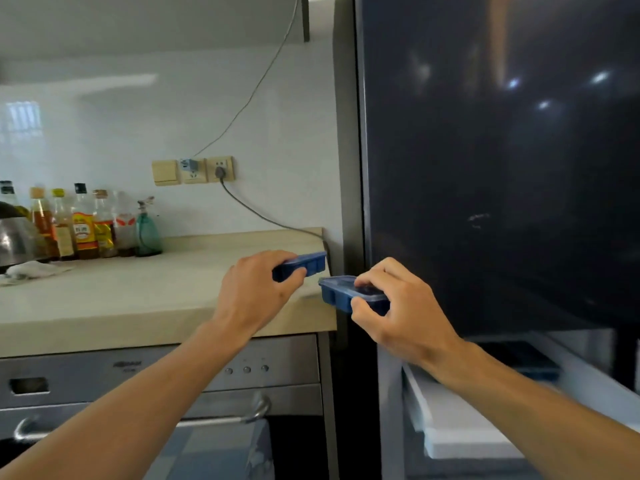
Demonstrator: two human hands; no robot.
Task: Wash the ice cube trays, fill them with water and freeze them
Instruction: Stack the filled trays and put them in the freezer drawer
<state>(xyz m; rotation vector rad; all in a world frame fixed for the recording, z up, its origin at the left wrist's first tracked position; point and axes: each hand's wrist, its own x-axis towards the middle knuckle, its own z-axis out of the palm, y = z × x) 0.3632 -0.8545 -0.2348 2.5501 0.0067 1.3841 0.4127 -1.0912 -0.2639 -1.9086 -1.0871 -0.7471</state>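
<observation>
My left hand grips one blue ice cube tray just above the right end of the beige countertop. Beside it my right hand holds a second blue ice cube tray, thumb underneath and fingers on top, off the counter's right edge in front of the dark fridge door. Below my right forearm an open freezer drawer shows, with what looks like another blue tray lying inside. Whether the trays hold water I cannot make out.
Several sauce bottles and a green spray bottle line the wall at the counter's left, beside a metal pot and a white cloth. A power cord runs from the wall socket. A steel oven with a towel sits below.
</observation>
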